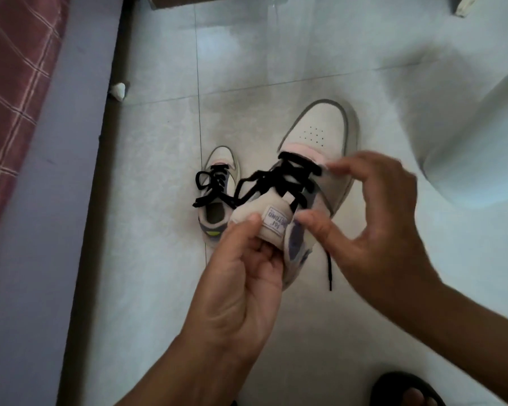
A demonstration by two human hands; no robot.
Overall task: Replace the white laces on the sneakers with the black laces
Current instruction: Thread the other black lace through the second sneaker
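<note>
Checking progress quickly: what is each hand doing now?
Left hand: grips the held sneaker's tongue.
Right hand: pinches the black lace.

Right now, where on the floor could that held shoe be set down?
Bare tile lies right of the held sneaker, up to the white shape, and beyond its toe. Crowded: the left, where the second sneaker stands, and under both hands.
</note>
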